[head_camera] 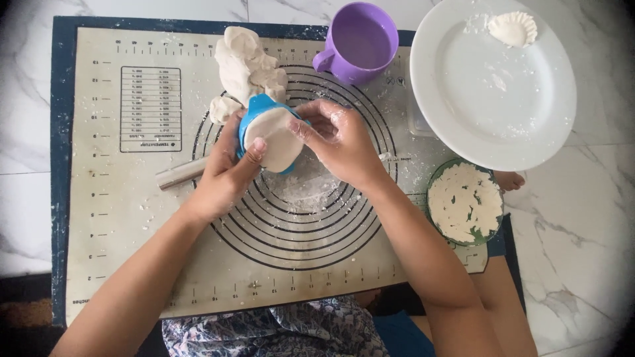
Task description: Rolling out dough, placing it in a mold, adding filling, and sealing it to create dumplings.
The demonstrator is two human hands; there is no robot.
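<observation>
Both hands meet over the middle of a cream baking mat (119,218) with a dark blue border and printed rings, laid on white marble-look tiles (582,251); a floral garment (284,330) shows at the near edge. The left hand (221,175) is closed around one blue dumpling mould (261,112), thumb pressed on the single round dough wrapper (274,139) lying in it. The right hand (340,142) pinches the wrapper's right edge, fingers narrow and floury.

Just left of the left hand, one metal rolling pin (178,174) pokes out from under it. Beneath the hands lies a dusting of flour (304,188). Right of the right hand and a little nearer sits one green bowl of flour (465,201).

Just beyond the left hand is one lump of dough (245,66), touching the mould. Beyond the right hand stands one purple mug (360,43). Farther right is one white plate (493,82), with a single shaped dumpling (512,28) at its far rim.
</observation>
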